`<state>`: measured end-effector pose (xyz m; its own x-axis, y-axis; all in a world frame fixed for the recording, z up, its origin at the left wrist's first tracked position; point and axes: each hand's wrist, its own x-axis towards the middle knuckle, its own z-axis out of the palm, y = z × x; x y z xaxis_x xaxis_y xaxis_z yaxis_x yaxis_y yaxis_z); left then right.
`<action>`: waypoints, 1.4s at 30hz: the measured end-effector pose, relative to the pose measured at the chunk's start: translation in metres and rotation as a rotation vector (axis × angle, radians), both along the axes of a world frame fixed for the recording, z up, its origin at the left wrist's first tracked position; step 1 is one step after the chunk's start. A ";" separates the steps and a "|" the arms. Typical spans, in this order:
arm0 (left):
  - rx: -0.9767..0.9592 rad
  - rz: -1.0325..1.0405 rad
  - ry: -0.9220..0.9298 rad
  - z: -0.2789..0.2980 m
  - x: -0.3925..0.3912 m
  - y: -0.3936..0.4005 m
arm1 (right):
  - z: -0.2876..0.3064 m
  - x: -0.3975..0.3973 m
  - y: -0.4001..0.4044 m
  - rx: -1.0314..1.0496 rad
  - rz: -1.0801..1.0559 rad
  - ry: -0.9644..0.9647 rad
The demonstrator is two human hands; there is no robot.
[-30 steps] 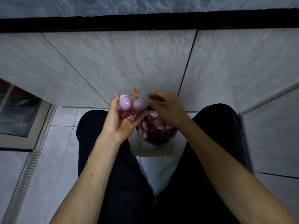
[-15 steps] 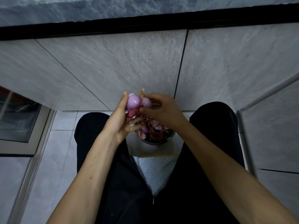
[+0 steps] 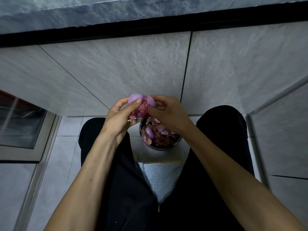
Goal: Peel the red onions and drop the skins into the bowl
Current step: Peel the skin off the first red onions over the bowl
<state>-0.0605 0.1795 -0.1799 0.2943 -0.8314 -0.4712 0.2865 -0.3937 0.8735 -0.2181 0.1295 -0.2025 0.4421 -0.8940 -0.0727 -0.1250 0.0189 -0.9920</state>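
Both hands meet on a red onion cluster held above the bowl. Left hand grips it, thumb pressed on the pale peeled bulb. Right hand, apart and pinching a second ago, has closed in and curls its fingers around the cluster's right side. Loose skins and a peeled bulb lie in the bowl, between the knees.

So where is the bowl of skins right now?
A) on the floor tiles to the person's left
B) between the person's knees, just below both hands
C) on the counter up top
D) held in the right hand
B: the bowl sits between the knees, below the left hand and right hand, which hold the onions.
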 end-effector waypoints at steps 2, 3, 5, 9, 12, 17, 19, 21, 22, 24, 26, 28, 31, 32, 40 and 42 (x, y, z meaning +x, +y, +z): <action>0.014 -0.019 0.039 0.001 0.001 0.000 | 0.001 0.001 -0.001 -0.029 -0.010 0.030; 0.020 -0.025 0.056 0.001 0.001 0.000 | 0.001 0.001 -0.001 -0.046 -0.015 0.053; 0.024 -0.029 0.080 0.000 0.001 0.002 | 0.001 0.000 -0.001 -0.084 -0.019 0.101; 0.023 -0.025 0.108 -0.002 0.001 0.004 | 0.002 -0.002 -0.002 -0.099 -0.023 0.145; 0.032 -0.015 0.142 -0.001 0.001 0.006 | 0.003 -0.003 -0.003 -0.066 -0.004 0.122; 0.076 -0.006 0.158 -0.004 -0.001 0.007 | -0.002 -0.004 -0.004 -0.030 0.033 0.121; 0.081 0.006 0.158 -0.004 -0.001 0.006 | -0.002 -0.003 -0.004 -0.002 0.036 0.101; 0.076 0.011 0.152 -0.004 -0.001 0.006 | -0.002 -0.003 -0.002 0.003 0.046 0.093; 0.069 0.012 0.145 -0.004 -0.001 0.007 | -0.002 -0.003 -0.002 0.002 0.044 0.090; 0.045 0.022 0.137 -0.005 -0.002 0.007 | -0.002 -0.002 -0.001 0.004 0.019 0.083; 0.016 0.043 0.164 -0.005 0.000 0.007 | -0.001 -0.002 -0.002 0.030 -0.029 0.055; -0.010 0.039 0.193 -0.005 0.004 0.007 | 0.002 -0.002 -0.003 0.062 -0.094 0.027; -0.052 0.035 0.202 -0.004 0.007 0.007 | 0.008 -0.002 -0.005 0.032 -0.142 0.061; -0.066 0.036 0.204 -0.003 0.007 0.007 | 0.010 -0.001 -0.005 0.019 -0.143 0.074; -0.136 0.045 0.188 0.008 0.008 0.008 | 0.024 0.010 0.001 -0.092 -0.210 0.208; -0.168 0.048 0.144 0.012 0.008 0.010 | 0.028 0.011 0.001 -0.103 -0.226 0.203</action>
